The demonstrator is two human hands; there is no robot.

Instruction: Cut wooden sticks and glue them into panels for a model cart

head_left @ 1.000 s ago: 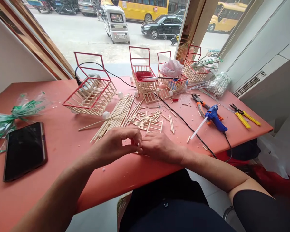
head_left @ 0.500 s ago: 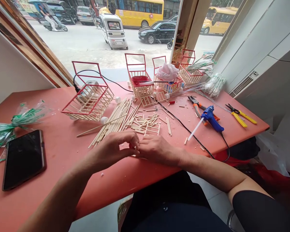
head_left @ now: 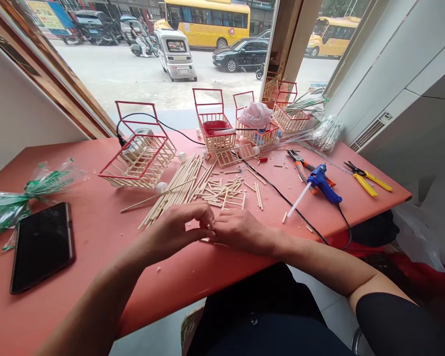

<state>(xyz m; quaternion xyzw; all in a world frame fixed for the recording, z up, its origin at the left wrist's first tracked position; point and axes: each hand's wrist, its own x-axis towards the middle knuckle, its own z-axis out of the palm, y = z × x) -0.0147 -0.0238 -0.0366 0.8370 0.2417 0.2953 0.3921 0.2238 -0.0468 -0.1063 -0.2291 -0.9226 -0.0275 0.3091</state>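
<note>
My left hand is closed in a pinch, with the pale end of a small wooden stick showing at its fingertips. Pressed up against it, my right hand has its fingers curled inward over the table's front part. What those fingers grip is hidden behind the knuckles. A sliver of pale stick shows below the hands. Just beyond them lie a small ladder-like stick frame, a heap of short cut sticks and a bundle of long sticks.
Miniature stick carts with red trim, including a left cart and a middle cart, stand at the back. Rightward lie a blue glue gun with its cord, orange-handled pliers and yellow-handled cutters. A phone lies left.
The camera view has tilted slightly, so the table things sit a little differently. Both hands keep the same closed pose together. Outside, a scooter rider has moved to the right.
</note>
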